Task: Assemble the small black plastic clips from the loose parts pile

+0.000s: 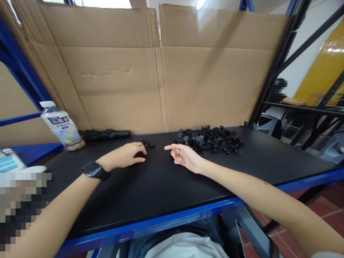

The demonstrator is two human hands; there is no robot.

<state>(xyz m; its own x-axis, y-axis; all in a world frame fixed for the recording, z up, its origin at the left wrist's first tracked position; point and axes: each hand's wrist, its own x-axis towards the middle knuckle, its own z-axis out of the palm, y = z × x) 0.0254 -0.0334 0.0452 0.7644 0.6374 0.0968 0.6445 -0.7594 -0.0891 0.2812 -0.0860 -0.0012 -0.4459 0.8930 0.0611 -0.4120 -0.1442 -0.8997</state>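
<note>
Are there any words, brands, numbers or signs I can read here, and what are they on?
Label on the plastic bottle: large characters that look like "烏龍茶", though too blurred to be sure; the smaller print is too small to read.
Blue-and-white thing at the left edge: any writing is too blurred to read.
Watch: no writing shows on its dark screen.
Black pieces: no readable marks.

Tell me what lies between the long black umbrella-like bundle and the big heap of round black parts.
In the head view, a small cluster of round black parts lies on the black tabletop.
</note>
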